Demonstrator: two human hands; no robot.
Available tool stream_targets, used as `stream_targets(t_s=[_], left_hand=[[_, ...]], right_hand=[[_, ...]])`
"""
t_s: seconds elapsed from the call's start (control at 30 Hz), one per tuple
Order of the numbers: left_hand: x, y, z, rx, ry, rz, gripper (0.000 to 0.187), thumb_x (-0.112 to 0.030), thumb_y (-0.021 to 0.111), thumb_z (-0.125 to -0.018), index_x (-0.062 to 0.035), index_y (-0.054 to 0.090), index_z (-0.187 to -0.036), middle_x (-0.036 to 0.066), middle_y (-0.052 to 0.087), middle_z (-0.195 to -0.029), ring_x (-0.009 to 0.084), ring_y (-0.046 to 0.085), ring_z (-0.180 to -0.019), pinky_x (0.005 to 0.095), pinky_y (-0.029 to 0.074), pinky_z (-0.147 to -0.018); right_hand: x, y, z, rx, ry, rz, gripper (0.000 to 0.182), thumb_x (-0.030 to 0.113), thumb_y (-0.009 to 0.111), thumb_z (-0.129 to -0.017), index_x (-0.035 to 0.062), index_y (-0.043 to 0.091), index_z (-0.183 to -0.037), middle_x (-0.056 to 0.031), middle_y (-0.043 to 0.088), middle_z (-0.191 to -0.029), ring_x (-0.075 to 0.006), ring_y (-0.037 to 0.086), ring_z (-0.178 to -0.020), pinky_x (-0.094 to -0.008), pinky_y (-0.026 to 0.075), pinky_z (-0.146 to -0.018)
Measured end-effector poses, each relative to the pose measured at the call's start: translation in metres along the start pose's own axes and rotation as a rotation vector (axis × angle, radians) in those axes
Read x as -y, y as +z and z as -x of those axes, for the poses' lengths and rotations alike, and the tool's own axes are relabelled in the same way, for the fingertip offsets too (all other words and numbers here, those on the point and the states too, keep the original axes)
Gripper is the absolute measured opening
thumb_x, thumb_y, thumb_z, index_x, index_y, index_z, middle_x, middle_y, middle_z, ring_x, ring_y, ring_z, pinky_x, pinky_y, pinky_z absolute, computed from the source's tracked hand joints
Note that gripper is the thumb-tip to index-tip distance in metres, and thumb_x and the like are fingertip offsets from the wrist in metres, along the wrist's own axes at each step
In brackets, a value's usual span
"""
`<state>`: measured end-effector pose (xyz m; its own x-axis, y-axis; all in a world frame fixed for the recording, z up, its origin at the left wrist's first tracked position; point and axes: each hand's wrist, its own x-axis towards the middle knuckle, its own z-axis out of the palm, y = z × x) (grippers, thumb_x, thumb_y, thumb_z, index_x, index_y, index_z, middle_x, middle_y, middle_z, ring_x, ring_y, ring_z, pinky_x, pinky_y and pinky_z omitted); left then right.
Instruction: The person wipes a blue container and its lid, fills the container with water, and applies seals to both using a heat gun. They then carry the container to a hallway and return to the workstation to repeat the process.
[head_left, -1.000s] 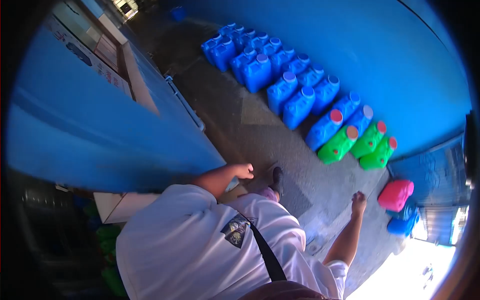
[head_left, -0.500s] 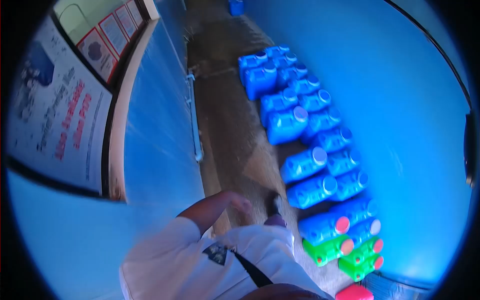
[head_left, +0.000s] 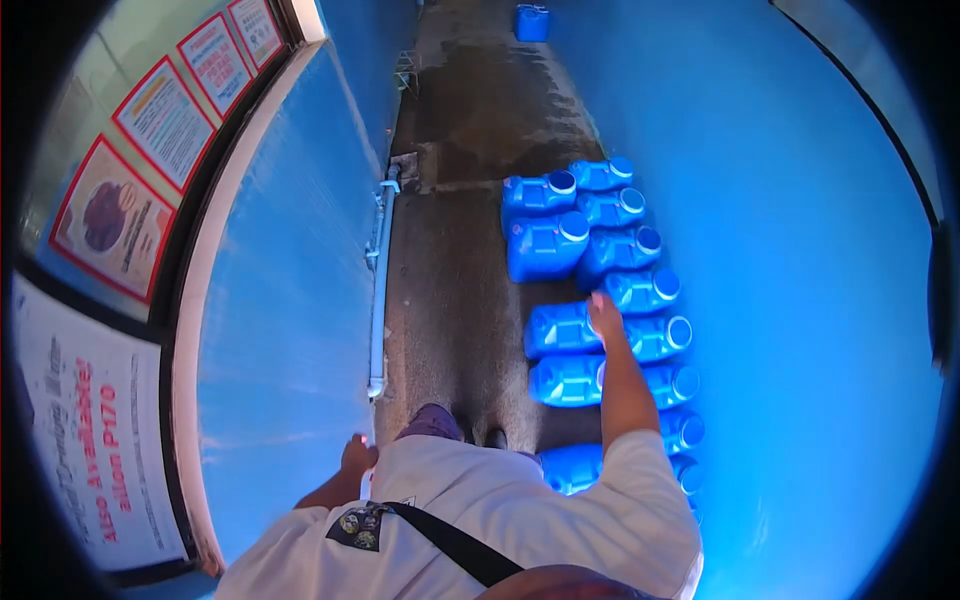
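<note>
My left hand [head_left: 358, 456] hangs low beside the blue left wall, fingers loosely bent, with nothing seen in it. Stretched forward on the other side, my right hand [head_left: 605, 318] overlaps the cap end of a blue jug [head_left: 562, 330] in this view. Its fingers are small and partly turned away, so I cannot tell how far they are closed. Another blue jug [head_left: 566, 381] stands just nearer, partly behind my forearm. Further jugs, such as this white-rimmed one [head_left: 545, 248], are lined up in two rows along the right wall.
A wet concrete walkway [head_left: 465, 130] runs ahead between blue walls. A pipe [head_left: 381, 290] follows the foot of the left wall, below a window ledge with posters [head_left: 165, 120]. One separate blue container [head_left: 532, 23] stands at the far end.
The view has moved forward and turned, leaving the green and red containers out of sight. My left hand has swung back; my right arm has come into view over the jugs.
</note>
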<state>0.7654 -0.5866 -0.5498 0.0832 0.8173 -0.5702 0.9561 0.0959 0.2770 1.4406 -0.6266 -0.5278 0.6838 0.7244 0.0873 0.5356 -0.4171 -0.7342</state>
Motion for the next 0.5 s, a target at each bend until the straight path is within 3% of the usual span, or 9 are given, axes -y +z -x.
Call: stream_targets(t_s=[0.1, 0.2, 0.23, 0.33, 0.37, 0.4, 0.43, 0.47, 0.5], left_hand=[[0.013, 0.017, -0.048, 0.115, -0.207, -0.088, 0.056, -0.032, 0.07, -0.074, 0.0012, 0.059, -0.117, 0.029, 0.067, -0.113, 0.0451, 0.065, -0.105, 0.0513, 0.051, -0.092], [0.007, 0.014, -0.148, 0.575, 0.185, -0.101, 0.046, -0.034, 0.066, -0.079, 0.0024, 0.066, -0.108, 0.027, 0.07, -0.106, 0.0442, 0.067, -0.102, 0.0488, 0.053, -0.09], [-0.015, 0.0, -0.186, 0.653, 0.263, -0.086, 0.046, -0.034, 0.066, -0.079, 0.0022, 0.067, -0.107, 0.026, 0.07, -0.105, 0.044, 0.067, -0.102, 0.0485, 0.053, -0.09], [-0.099, -0.06, -0.332, 0.802, 0.597, -0.078, 0.044, -0.035, 0.065, -0.081, 0.0015, 0.069, -0.105, 0.025, 0.071, -0.102, 0.0435, 0.068, -0.101, 0.0476, 0.053, -0.091], [-0.134, -0.085, -0.384, 0.782, 0.68, -0.091, 0.044, -0.035, 0.064, -0.082, 0.0013, 0.069, -0.104, 0.024, 0.072, -0.102, 0.0433, 0.068, -0.101, 0.0472, 0.053, -0.091], [-0.164, -0.11, -0.435, 0.739, 0.75, -0.111, 0.043, -0.036, 0.064, -0.082, 0.0011, 0.07, -0.104, 0.024, 0.072, -0.101, 0.0431, 0.068, -0.101, 0.0469, 0.054, -0.091], [-0.205, -0.137, -0.483, 0.348, 0.49, -0.184, 0.044, -0.036, 0.066, -0.084, -0.0015, 0.067, -0.112, 0.023, 0.07, -0.11, 0.0412, 0.066, -0.106, 0.047, 0.052, -0.092], [-0.255, -0.17, -0.528, 0.001, 0.186, -0.151, 0.047, -0.035, 0.067, -0.085, -0.004, 0.063, -0.12, 0.022, 0.067, -0.119, 0.0393, 0.064, -0.112, 0.0471, 0.051, -0.093], [-0.31, -0.226, -0.564, -0.015, 0.24, -0.13, 0.052, -0.037, 0.068, -0.086, -0.0042, 0.058, -0.126, 0.024, 0.063, -0.125, 0.0389, 0.061, -0.116, 0.0485, 0.049, -0.094]], right_hand=[[0.129, 0.037, -0.187, 0.073, -0.275, -0.011, 0.039, 0.032, 0.056, -0.098, 0.0027, 0.061, -0.124, -0.0204, 0.065, -0.125, -0.0392, 0.062, -0.115, -0.0441, 0.05, -0.098], [0.195, 0.112, -0.286, 0.249, -0.254, -0.204, 0.04, 0.032, 0.055, -0.099, 0.0029, 0.061, -0.125, -0.0196, 0.064, -0.129, -0.0378, 0.061, -0.119, -0.0438, 0.05, -0.1], [0.188, 0.15, -0.314, 0.252, -0.33, -0.167, 0.039, 0.031, 0.055, -0.099, 0.0031, 0.061, -0.125, -0.0194, 0.063, -0.129, -0.0378, 0.06, -0.121, -0.0438, 0.049, -0.1], [0.171, 0.208, -0.332, 0.629, -0.44, 0.038, 0.031, 0.027, 0.054, -0.095, 0.002, 0.061, -0.112, -0.0228, 0.061, -0.111, -0.0422, 0.059, -0.109, -0.0487, 0.047, -0.094], [0.111, 0.25, -0.332, 0.736, -0.413, 0.06, 0.022, 0.025, 0.057, -0.095, 0.0047, 0.062, -0.103, -0.0187, 0.065, -0.107, -0.0348, 0.061, -0.101, -0.0468, 0.049, -0.086], [0.084, 0.256, -0.31, 0.643, -0.312, 0.077, 0.025, 0.025, 0.056, -0.095, 0.0031, 0.062, -0.104, -0.0214, 0.066, -0.106, -0.0352, 0.062, -0.099, -0.0472, 0.049, -0.083], [0.054, 0.259, -0.303, 0.931, 0.028, 0.315, 0.031, 0.031, 0.057, -0.094, 0.0021, 0.065, -0.1, -0.023, 0.068, -0.106, -0.0362, 0.064, -0.097, -0.0467, 0.05, -0.082], [0.079, 0.222, -0.305, 1.139, -0.032, 0.537, 0.037, 0.038, 0.059, -0.092, 0.0028, 0.069, -0.095, -0.0223, 0.07, -0.1, -0.0376, 0.066, -0.093, -0.0475, 0.051, -0.079], [0.055, 0.209, -0.3, 1.24, -0.04, 0.54, 0.039, 0.042, 0.061, -0.09, 0.005, 0.072, -0.091, -0.0208, 0.071, -0.095, -0.0375, 0.067, -0.089, -0.0476, 0.052, -0.078]])
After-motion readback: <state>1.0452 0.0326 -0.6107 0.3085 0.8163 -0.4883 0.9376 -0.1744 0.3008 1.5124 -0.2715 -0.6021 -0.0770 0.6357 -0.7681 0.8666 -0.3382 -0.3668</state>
